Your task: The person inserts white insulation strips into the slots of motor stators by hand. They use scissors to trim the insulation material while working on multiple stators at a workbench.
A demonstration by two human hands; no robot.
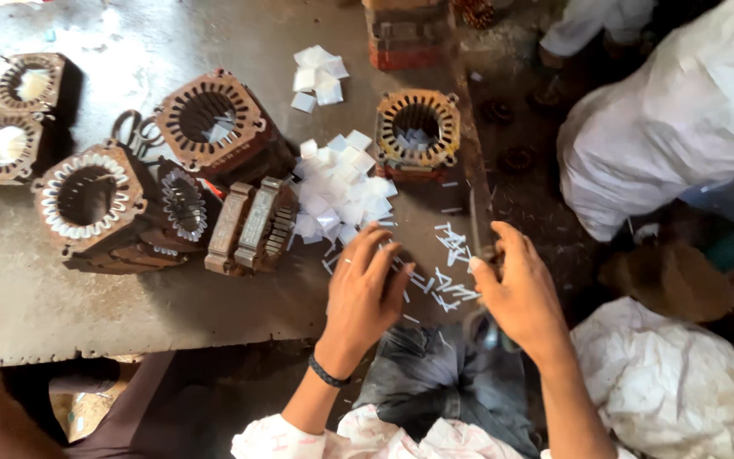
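The left hand [365,285] presses flat with spread fingers on white paper slips [339,191], steadying them; the right hand [516,285] pinches scissors [479,229] upright beside cut strips [450,272].

I'm in a motor repair workshop: rusty slotted stator cores [87,200] crowd my stained metal desk [129,314], white insulation paper squares [337,191] lie just right of them, and stuffed white sacks [669,387] sit beyond the desk's right edge.
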